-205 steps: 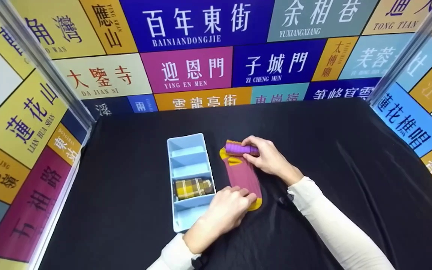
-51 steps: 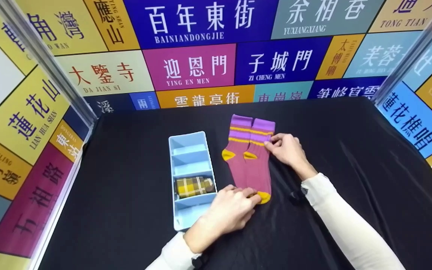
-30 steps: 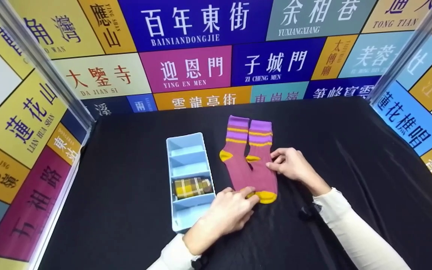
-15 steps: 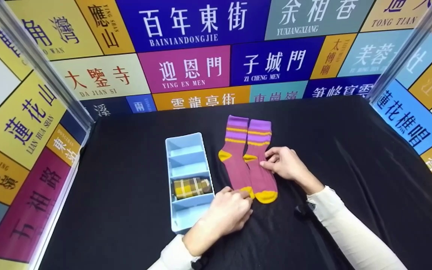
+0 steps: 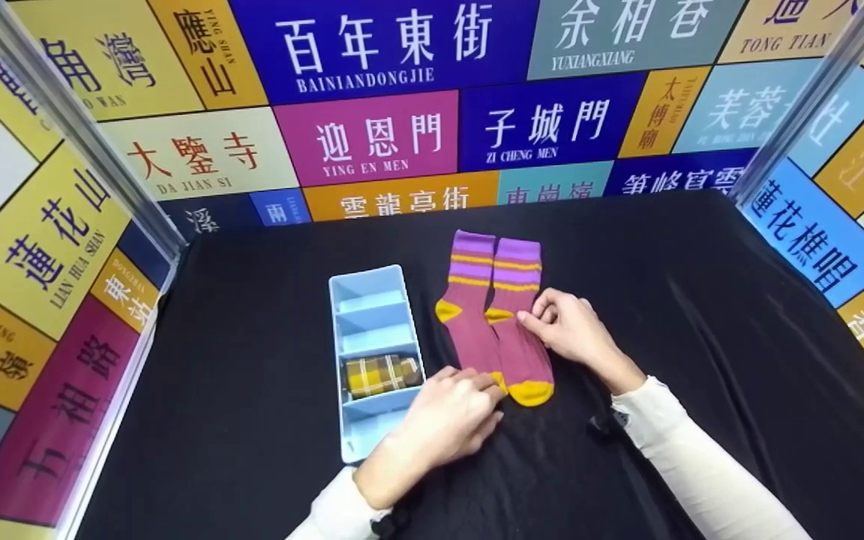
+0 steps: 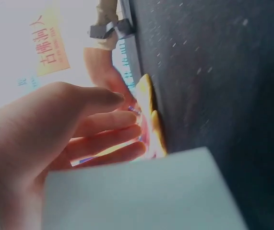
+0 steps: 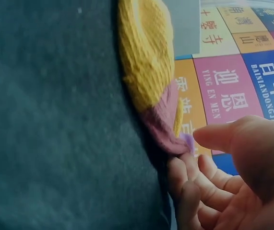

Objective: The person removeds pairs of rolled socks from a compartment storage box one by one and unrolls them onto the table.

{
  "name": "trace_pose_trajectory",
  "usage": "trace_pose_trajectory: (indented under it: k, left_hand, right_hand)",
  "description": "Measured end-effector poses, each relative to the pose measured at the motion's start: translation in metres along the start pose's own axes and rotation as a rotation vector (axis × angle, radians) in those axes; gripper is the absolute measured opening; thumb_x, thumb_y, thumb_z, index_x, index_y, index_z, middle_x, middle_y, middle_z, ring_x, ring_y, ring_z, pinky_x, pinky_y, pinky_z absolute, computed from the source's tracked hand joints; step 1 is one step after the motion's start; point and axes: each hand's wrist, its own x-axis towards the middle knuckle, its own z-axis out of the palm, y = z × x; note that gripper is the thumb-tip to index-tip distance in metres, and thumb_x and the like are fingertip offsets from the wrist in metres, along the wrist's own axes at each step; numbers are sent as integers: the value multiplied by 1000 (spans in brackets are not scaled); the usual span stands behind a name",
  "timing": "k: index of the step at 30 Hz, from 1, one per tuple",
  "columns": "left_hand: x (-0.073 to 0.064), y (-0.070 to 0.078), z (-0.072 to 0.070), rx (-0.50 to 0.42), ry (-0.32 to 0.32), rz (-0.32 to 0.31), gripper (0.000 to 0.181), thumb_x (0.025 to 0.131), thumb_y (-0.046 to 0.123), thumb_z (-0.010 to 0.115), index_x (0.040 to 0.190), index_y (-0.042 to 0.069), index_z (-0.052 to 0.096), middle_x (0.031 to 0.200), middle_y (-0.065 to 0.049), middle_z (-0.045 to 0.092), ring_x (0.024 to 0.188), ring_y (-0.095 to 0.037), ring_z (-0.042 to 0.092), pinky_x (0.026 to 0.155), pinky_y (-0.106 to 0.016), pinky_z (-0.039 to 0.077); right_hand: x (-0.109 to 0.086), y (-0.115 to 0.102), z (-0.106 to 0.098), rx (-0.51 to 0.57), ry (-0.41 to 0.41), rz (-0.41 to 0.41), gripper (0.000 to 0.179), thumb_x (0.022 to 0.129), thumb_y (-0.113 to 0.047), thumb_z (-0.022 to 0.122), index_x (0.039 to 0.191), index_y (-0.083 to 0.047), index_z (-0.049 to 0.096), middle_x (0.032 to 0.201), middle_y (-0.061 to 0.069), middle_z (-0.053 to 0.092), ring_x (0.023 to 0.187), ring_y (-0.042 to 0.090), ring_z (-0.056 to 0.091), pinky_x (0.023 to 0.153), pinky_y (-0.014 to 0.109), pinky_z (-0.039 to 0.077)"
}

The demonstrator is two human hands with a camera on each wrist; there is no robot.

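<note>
Two mauve socks with purple striped cuffs and yellow heels and toes lie flat side by side on the black cloth. The left sock (image 5: 469, 330) has its toe under the fingertips of my left hand (image 5: 447, 416), which rests there with loosely bent fingers. Beside the right sock (image 5: 526, 352), my right hand (image 5: 571, 326) touches its outer edge near the heel. In the right wrist view, the thumb stands apart from the fingers, and the yellow toe (image 7: 148, 48) shows close up. The left wrist view shows the left hand's (image 6: 93, 124) thumb and fingers relaxed around nothing.
Left of the socks stands a light blue divided box (image 5: 333, 337) with several compartments. One compartment holds a rolled yellow-and-brown plaid bundle (image 5: 379, 375). Black cloth (image 5: 237, 375) covers the table, with wrinkles at right. Panels with street names (image 5: 372, 139) surround it.
The socks were partly rolled up under my right hand; now they lie unrolled and slightly apart. My right hand has moved from the cuff toward the heel. My left hand stays by the toes.
</note>
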Motion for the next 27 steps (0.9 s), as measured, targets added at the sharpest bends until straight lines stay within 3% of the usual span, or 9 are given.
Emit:
trace_pose_trajectory:
  k: [5,12,20,27]
  left_hand:
    - [-1,-18,-12,-57,46,-39,17,100,35,75,110,21,77,107,6,79,100,-16,74,82,-34,57]
    - [-16,-60,-23,-166,129,-151,27,101,27,74,126,15,76,127,-1,79,116,-22,75,101,-40,61]
    - [-39,-105,-27,-179,225,-351,33,102,24,73,133,14,71,134,-5,76,123,-28,73,103,-48,60]
    - [-55,-141,-17,-225,322,-565,35,105,29,71,134,9,72,145,-13,69,130,-37,67,102,-57,58]
  right_hand:
    - [-2,-10,-1,-15,70,-32,18,98,-34,79,91,-20,71,76,-5,73,68,13,66,62,32,51]
    - [0,-26,5,46,86,-198,7,101,-23,75,101,-16,74,91,-5,78,78,11,71,77,37,62]
    - [-2,-56,14,110,16,-349,15,99,-6,74,114,-9,74,108,9,81,93,15,77,86,40,66]
    - [-6,-85,21,143,-14,-425,17,100,-2,69,115,-6,74,109,6,80,97,17,76,83,32,66]
